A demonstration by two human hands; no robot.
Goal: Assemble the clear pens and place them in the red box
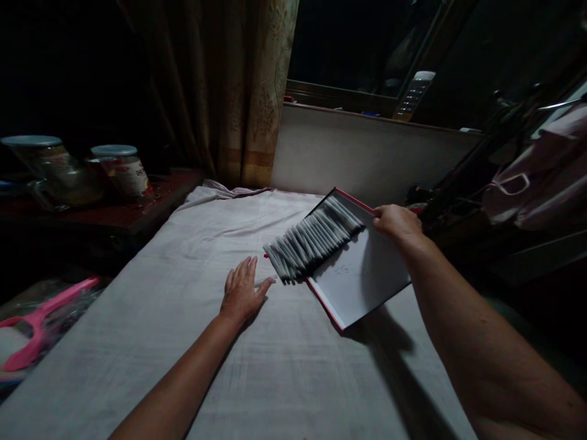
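My right hand (398,225) grips the upper right edge of a tilted, shallow red-edged box or hard cover (367,287) with a whitish inside. Along its left side runs a dense row of slender grey sticks (316,238) with dark ends, perhaps pens; their exact kind is unclear. The row's lower left end reaches the bed sheet (275,366). Just left of it, my left hand (243,290) lies on the sheet, fingers stretched and thumb apart. A thin pale stick (265,282) shows between its thumb and index finger, seemingly lying on the sheet rather than gripped.
On the left, a dark red table (160,201) bears a lidded tub (121,171) and a lidded jug (50,171). Something pink (50,311) lies low beside the bed. A curtain (243,91) hangs behind, a bottle (415,95) leans on the sill, and cloths (536,171) hang right.
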